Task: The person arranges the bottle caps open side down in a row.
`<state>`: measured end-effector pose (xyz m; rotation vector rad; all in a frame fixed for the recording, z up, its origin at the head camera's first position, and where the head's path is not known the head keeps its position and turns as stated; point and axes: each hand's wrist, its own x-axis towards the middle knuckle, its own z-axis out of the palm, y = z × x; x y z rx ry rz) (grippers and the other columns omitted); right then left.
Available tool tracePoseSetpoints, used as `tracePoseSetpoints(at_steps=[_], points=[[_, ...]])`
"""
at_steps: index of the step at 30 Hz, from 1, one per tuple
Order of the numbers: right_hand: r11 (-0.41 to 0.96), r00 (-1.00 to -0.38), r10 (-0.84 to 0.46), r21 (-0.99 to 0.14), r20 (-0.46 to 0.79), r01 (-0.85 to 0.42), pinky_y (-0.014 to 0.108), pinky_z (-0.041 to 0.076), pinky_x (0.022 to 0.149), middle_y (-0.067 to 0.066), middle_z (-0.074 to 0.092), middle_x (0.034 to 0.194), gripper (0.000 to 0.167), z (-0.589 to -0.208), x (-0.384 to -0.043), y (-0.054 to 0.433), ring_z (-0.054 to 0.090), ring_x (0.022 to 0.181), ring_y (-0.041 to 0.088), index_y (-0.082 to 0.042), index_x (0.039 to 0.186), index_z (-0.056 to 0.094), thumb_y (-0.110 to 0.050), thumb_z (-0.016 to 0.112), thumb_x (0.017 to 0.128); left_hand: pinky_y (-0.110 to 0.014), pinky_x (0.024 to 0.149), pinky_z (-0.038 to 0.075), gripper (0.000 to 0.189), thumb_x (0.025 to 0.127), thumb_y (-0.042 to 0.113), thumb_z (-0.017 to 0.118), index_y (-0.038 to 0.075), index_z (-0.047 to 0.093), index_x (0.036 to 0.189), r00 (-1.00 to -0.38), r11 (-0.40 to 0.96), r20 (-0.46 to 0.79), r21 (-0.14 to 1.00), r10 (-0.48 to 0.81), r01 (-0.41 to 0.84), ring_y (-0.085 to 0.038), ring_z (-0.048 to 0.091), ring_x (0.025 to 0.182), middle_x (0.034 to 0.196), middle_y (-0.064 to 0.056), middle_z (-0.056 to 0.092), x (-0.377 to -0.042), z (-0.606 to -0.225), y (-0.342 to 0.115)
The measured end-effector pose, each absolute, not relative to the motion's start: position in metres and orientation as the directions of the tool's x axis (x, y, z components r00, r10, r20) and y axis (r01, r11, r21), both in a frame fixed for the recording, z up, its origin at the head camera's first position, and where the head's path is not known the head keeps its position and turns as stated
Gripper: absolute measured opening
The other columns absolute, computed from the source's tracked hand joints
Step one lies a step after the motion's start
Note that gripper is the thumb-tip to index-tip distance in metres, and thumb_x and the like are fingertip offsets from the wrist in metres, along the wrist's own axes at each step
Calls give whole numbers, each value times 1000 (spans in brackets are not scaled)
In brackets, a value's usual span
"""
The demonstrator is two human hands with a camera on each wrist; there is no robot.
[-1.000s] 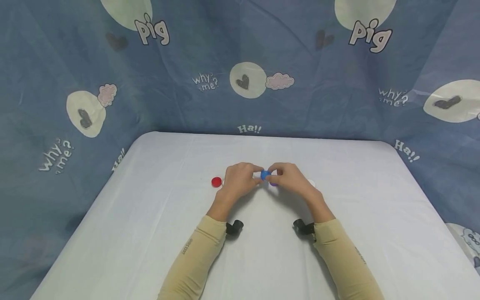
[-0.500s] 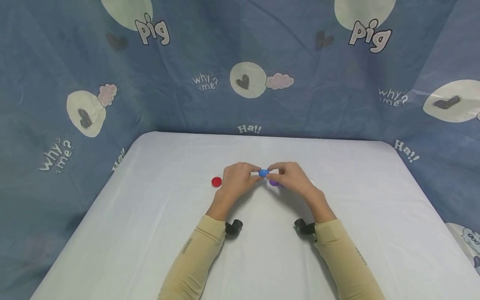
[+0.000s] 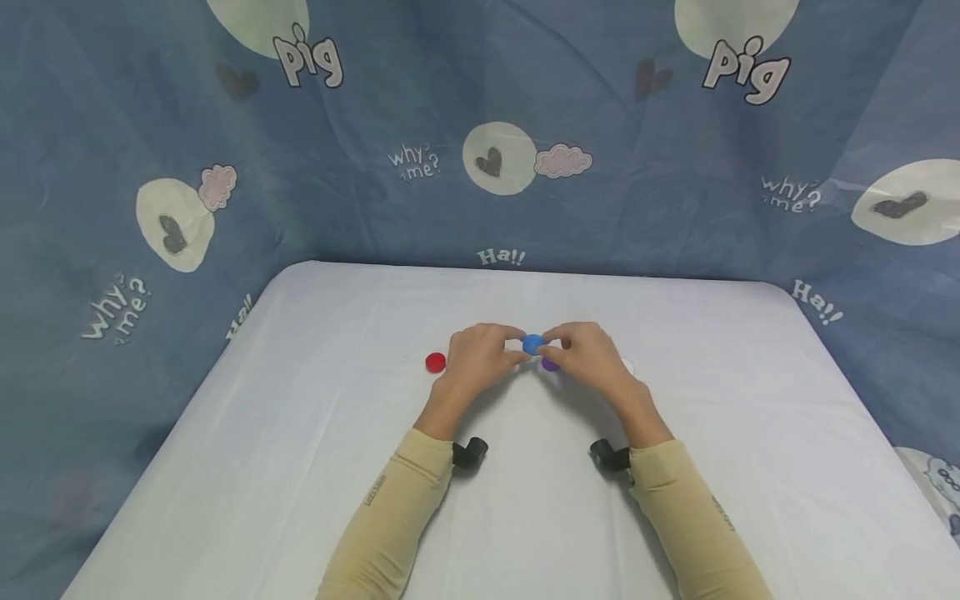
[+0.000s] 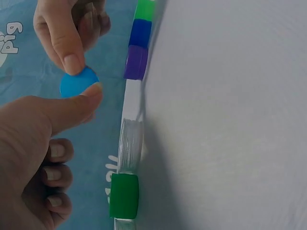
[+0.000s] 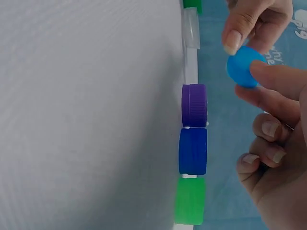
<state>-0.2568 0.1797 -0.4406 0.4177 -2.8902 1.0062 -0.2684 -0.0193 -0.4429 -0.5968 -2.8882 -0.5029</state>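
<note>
A light blue bottle cap (image 3: 532,344) is held above the table between both hands. My left hand (image 3: 480,358) pinches it with thumb and forefinger from the left. From the other side my right hand (image 3: 588,357) pinches it the same way. In the left wrist view the round face of the light blue cap (image 4: 76,85) shows, partly covered by a thumb. Standing behind and below on the table are a purple cap (image 5: 194,105), a dark blue cap (image 5: 193,151) and a bright green cap (image 5: 190,201), in a row.
The row continues with a clear cap (image 4: 130,146) and a green cap (image 4: 124,196) near my left hand. A red cap (image 3: 435,362) lies left of that hand; a whitish cap (image 3: 628,367) shows right of the other. A white cloth covers the table (image 3: 525,517).
The light blue cap has turned between the fingers: it appeared narrower half a second ago and now shows its round face. Both hands stay in nearly the same place.
</note>
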Motion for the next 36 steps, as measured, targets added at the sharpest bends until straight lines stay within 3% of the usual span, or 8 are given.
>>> tracePoseSetpoints(at_steps=[6, 8, 14, 21, 29, 32, 36], points=[[646, -978, -208, -747, 26, -157, 29, 46, 66, 6, 72, 80, 27, -441, -256, 185, 58, 73, 18, -12, 105, 77, -34, 69, 92, -25, 55, 44, 36, 83, 45, 78, 37, 73, 117, -873, 835, 266, 277, 408, 475, -8, 56, 69, 98, 11, 75, -271, -445, -19], [614, -978, -207, -780, -11, -121, 29, 48, 71, 8, 75, 86, 28, -440, -256, 187, 62, 80, 21, -13, 103, 78, -37, 67, 93, -24, 54, 43, 36, 83, 43, 79, 37, 73, 117, -863, 825, 283, 278, 419, 492, -5, 54, 69, 101, 12, 75, -271, -445, -19], [600, -972, -230, -794, -55, -97, 30, 47, 73, 9, 76, 89, 31, -437, -256, 189, 63, 85, 25, -13, 99, 78, -39, 63, 95, -24, 53, 41, 34, 82, 42, 80, 38, 74, 115, -849, 813, 306, 278, 430, 512, -5, 54, 67, 88, 11, 72, -269, -443, -19], [646, -959, -272, -753, -77, -122, 28, 40, 58, 11, 62, 65, 31, -435, -255, 189, 46, 59, 15, -10, 116, 73, -28, 70, 92, -23, 52, 39, 33, 82, 47, 78, 37, 75, 114, -854, 819, 285, 269, 435, 507, -5, 51, 65, 79, 12, 67, -268, -441, -21], [670, -968, -240, -711, 65, -214, 28, 41, 55, -1, 50, 52, 27, -439, -256, 185, 45, 52, 14, -12, 114, 75, -21, 75, 88, -24, 50, 38, 34, 81, 50, 78, 35, 76, 110, -870, 822, 262, 299, 418, 485, -7, 49, 61, 73, 11, 65, -269, -444, -24], [683, -962, -258, -687, 93, -250, 27, 40, 54, -3, 48, 51, 25, -440, -256, 184, 42, 50, 12, -12, 112, 76, -19, 75, 88, -25, 51, 40, 34, 82, 50, 77, 35, 76, 111, -878, 823, 243, 312, 413, 474, -9, 54, 65, 83, 10, 73, -270, -445, -24], [702, -957, -272, -660, 101, -269, 26, 36, 51, -3, 46, 51, 25, -442, -257, 182, 39, 49, 11, -12, 113, 76, -18, 73, 88, -27, 56, 44, 34, 83, 51, 76, 34, 76, 112, -890, 832, 214, 320, 402, 453, -13, 67, 83, 106, 9, 77, -271, -447, -24]])
